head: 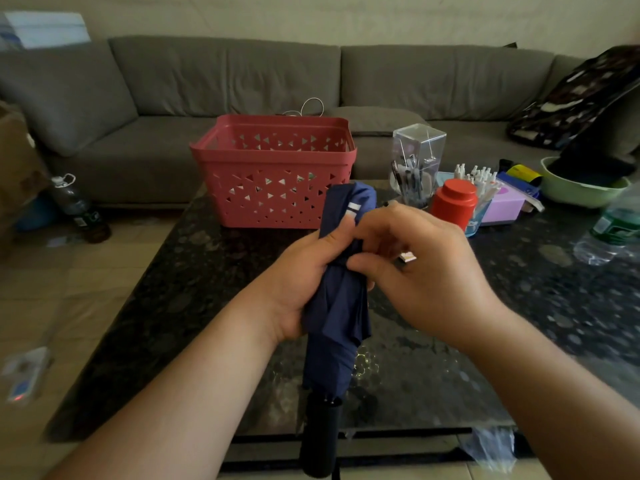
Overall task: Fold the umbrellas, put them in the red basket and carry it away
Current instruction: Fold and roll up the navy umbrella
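The red basket [273, 174] is placed at upper centre on the table [519, 306], near enough to receive the umbrella [341, 306]. At centre the umbrella is gripped around its gathered cloth by the left hand [304, 289], so the folds are kept tight. The strap is apparently pinched by the curled fingers of the right hand [415, 268].

no text, brand, number or sign can be read here. the labels on the clear bottle [611, 225] at the table's right edge and on the dark bottle [80, 208] on the floor are too blurred to make out.
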Motion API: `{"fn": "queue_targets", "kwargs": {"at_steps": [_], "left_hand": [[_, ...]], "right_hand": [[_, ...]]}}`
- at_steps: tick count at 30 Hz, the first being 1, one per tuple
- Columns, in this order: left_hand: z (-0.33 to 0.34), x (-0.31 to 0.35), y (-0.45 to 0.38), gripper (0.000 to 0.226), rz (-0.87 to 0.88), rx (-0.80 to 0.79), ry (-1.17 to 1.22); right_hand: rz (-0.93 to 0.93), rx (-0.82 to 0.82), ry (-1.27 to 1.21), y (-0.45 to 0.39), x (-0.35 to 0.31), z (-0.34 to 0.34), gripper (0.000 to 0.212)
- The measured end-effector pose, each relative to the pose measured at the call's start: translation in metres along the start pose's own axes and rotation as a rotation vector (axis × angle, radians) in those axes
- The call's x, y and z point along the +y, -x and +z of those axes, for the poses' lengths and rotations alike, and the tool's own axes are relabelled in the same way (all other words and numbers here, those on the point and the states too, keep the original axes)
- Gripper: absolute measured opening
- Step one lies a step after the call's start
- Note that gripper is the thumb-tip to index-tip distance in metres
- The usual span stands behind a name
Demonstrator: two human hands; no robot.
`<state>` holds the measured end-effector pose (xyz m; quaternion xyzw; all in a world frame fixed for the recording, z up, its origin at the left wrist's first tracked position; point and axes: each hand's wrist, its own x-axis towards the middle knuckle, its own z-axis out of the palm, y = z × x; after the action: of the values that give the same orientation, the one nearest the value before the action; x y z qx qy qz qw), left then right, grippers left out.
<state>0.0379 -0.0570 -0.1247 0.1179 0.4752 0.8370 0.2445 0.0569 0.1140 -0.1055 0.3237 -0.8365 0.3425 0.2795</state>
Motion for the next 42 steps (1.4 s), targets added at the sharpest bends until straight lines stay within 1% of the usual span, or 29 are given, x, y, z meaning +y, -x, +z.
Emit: {"fn": "queue_targets", "kwargs": {"at_steps": [2, 4, 6, 7, 8, 10, 11, 12, 13, 16, 17, 20, 22, 24, 26, 27, 29, 31, 33, 36, 38, 40, 42], "left_hand": [[0.001, -0.001, 0.001, 0.049, 0.032, 0.019, -0.002], [0.001, -0.001, 0.002, 0.056, 0.063, 0.047, -0.014], [0.001, 0.002, 0.002, 0.06, 0.109, 0.089, -0.043], [0.001, 0.004, 0.001, 0.059, 0.138, 0.106, -0.056], [0.002, 0.006, 0.001, 0.058, 0.161, 0.12, -0.057], [-0.001, 0.009, 0.0, 0.048, 0.186, 0.167, -0.061], [-0.003, 0.009, -0.001, 0.041, 0.195, 0.182, -0.072], [-0.005, 0.009, -0.001, 0.037, 0.199, 0.186, -0.093], [-0.007, 0.008, -0.001, 0.036, 0.201, 0.177, -0.13], [-0.005, 0.008, 0.001, 0.051, 0.186, 0.11, -0.215], [-0.004, 0.008, 0.0, 0.051, 0.177, 0.095, -0.195], [-0.002, 0.011, -0.001, 0.037, 0.174, 0.116, -0.044], [-0.006, 0.012, -0.001, 0.038, 0.191, 0.1, -0.023], [-0.012, 0.014, 0.003, 0.05, 0.205, 0.002, -0.046], [-0.016, 0.017, 0.006, 0.064, 0.214, -0.112, -0.112], [-0.017, 0.018, 0.008, 0.065, 0.227, -0.141, -0.153], [-0.015, 0.019, 0.01, 0.062, 0.268, -0.133, -0.212], [-0.014, 0.019, 0.012, 0.062, 0.322, -0.083, -0.255], [-0.014, 0.018, 0.011, 0.062, 0.384, -0.021, -0.289], [-0.011, 0.014, 0.009, 0.062, 0.418, 0.035, -0.263], [-0.01, 0.011, 0.007, 0.062, 0.42, 0.035, -0.199], [-0.015, 0.012, 0.007, 0.07, 0.381, -0.035, -0.067], [-0.023, 0.014, 0.007, 0.086, 0.311, -0.143, 0.062]], "right_hand": [[0.177, 0.102, -0.066, 0.004, 0.0, 0.011, 0.032], [0.41, 0.175, -0.105, 0.003, 0.007, 0.016, 0.05], [0.604, 0.156, -0.232, 0.002, 0.012, 0.017, 0.062], [0.691, 0.105, -0.359, 0.003, 0.011, 0.018, 0.064], [0.788, 0.021, -0.534, 0.005, 0.007, 0.022, 0.064], [0.982, -0.194, -0.92, 0.013, -0.001, 0.033, 0.067], [1.042, -0.284, -1.057, 0.017, -0.005, 0.037, 0.067], [1.064, -0.347, -1.142, 0.02, -0.007, 0.04, 0.061], [1.06, -0.383, -1.178, 0.023, -0.008, 0.042, 0.051], [1.037, -0.419, -1.141, 0.027, -0.012, 0.048, 0.014], [1.017, -0.415, -1.127, 0.029, -0.013, 0.051, 0.013], [0.982, -0.414, -1.095, 0.031, -0.017, 0.057, 0.026], [0.918, -0.443, -1.076, 0.031, -0.018, 0.056, 0.032], [0.862, -0.491, -1.026, 0.031, -0.017, 0.054, 0.037], [0.849, -0.53, -0.99, 0.032, -0.016, 0.053, 0.04], [0.85, -0.543, -0.984, 0.034, -0.016, 0.053, 0.041], [0.863, -0.542, -1.028, 0.036, -0.017, 0.054, 0.047], [0.87, -0.513, -1.112, 0.035, -0.017, 0.054, 0.051], [0.876, -0.479, -1.102, 0.032, -0.015, 0.054, 0.046], [0.848, -0.463, -0.848, 0.028, -0.015, 0.055, 0.031], [0.828, -0.404, -0.715, 0.027, -0.017, 0.057, 0.025], [0.839, -0.378, -0.736, 0.028, -0.02, 0.058, 0.02], [0.897, -0.413, -0.897, 0.032, -0.025, 0.061, 0.02]]}}
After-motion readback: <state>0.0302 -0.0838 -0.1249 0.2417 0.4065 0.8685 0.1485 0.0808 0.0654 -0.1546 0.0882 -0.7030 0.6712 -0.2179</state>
